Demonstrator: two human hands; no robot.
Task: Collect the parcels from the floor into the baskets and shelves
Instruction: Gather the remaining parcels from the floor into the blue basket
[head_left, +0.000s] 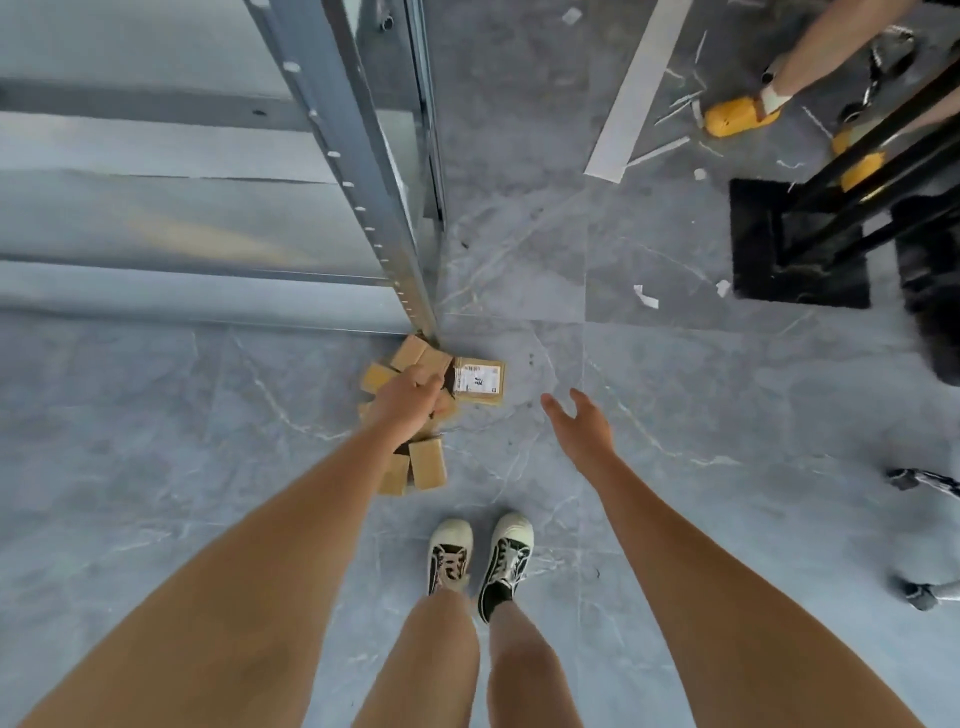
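Head view: the parcels lie in a loose pile on the floor, touching the foot of the shelving upright. One labelled parcel sits at the pile's right edge. The left hand is over the pile, fingers curled down among the boxes; whether it grips one cannot be determined. The right hand hovers beside the pile, fingers spread, holding nothing. The visible shelves carry no parcels; collection appears barely begun

Left hand hides parcels beneath (label unreadable).
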